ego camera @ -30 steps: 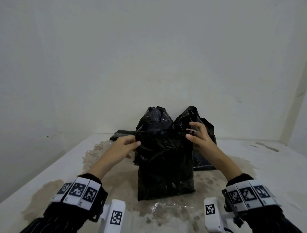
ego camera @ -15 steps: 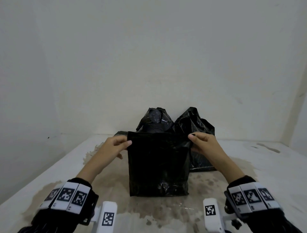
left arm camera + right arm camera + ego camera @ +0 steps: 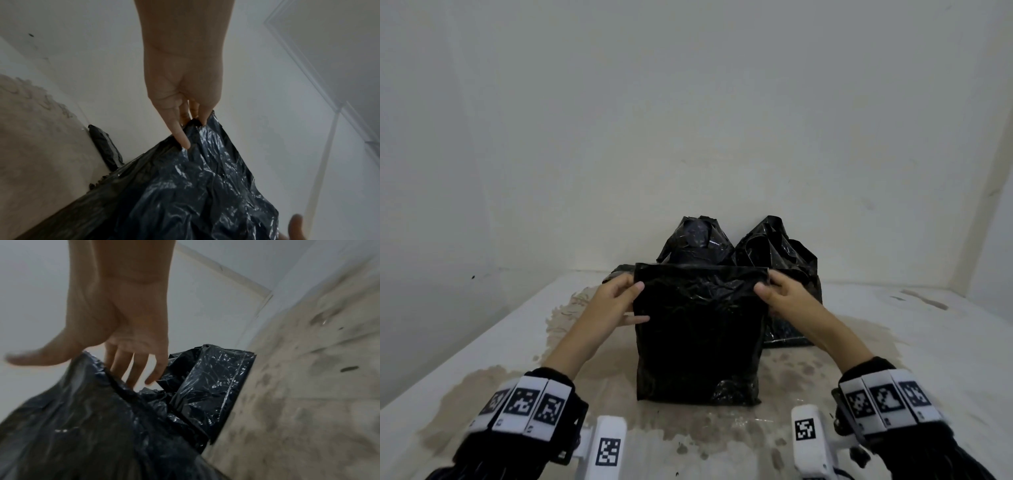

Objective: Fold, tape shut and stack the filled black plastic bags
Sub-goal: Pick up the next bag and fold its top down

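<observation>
White walls (image 3: 688,120) are seen on three sides, meeting in corners at far left and far right. The worktop (image 3: 893,342) is pale, blotched with brown stains and wet patches across its middle and toward the near edge. The front bag (image 3: 698,335) is stood upright at the middle of the worktop, long axis vertical, mouth pointing up, top edge stretched flat and level between both hands. Two more filled bags (image 3: 777,250) are propped upright behind it against the back wall, tops bunched and crumpled. A flat dark packet (image 3: 107,146) lies at the back edge, left of them. The left hand (image 3: 616,301) is clamped on the bag's top left corner, thumb in front, fingers (image 3: 180,129) behind. The right hand (image 3: 780,296) is pinching the top right corner, thumb in front, fingers (image 3: 131,368) tucked behind the plastic.
</observation>
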